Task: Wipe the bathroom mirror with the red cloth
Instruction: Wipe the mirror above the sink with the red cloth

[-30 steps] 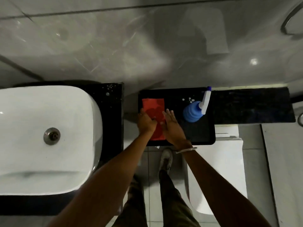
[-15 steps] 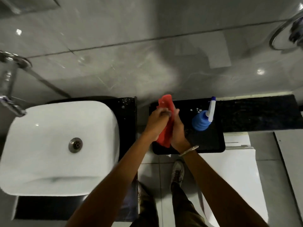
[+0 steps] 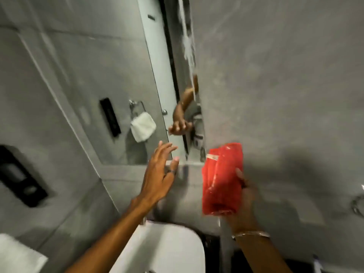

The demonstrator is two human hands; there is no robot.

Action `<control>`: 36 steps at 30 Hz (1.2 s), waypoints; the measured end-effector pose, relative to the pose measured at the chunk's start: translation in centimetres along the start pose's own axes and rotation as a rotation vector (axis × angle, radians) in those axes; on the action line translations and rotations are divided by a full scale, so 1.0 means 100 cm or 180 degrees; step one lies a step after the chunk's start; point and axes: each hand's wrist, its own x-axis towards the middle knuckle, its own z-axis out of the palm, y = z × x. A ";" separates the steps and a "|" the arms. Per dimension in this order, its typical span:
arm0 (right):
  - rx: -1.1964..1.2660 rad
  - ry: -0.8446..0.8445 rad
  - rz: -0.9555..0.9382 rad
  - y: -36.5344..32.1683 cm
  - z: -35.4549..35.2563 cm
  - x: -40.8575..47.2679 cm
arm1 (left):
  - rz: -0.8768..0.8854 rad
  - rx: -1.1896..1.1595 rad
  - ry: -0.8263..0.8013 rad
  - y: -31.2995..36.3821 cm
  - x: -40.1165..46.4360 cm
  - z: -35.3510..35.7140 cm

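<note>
**Desk:** What fills the frame?

**Photographer:** A grey tiled wall (image 3: pixel 275 85), blurred by camera motion. Set into it is the bathroom mirror (image 3: pixel 110 79), seen at a steep slant, reflecting more grey tile, a white towel on a ring and a dark recessed panel. The reflection of an arm shows at the mirror's right edge.

**Desk:** And below that?

**Photographer:** A white basin (image 3: pixel 167 251) at the bottom centre, directly under the two forearms reaching up from the lower edge.

**Desk:** The hands?

**Photographer:** The left hand (image 3: pixel 159 174) is empty, fingers spread apart, raised near the mirror's lower right corner; whether the fingertips touch the glass cannot be told. The right hand (image 3: pixel 243 196) is closed around the red cloth (image 3: pixel 222 178), gripping it from behind, thumb against its right side. A thin bracelet (image 3: pixel 252 234) circles that wrist.

**Desk:** Where is the cloth exactly?

**Photographer:** Folded into an upright oblong, held in the air in front of the wall, just right of the mirror's lower corner and above the basin. A small pale label shows at its upper left edge. It is not on the glass.
</note>
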 end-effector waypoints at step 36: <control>-0.6240 -0.1510 -0.4525 -0.221 0.406 0.048 | 0.1629 -0.0245 0.1396 0.195 0.293 -0.109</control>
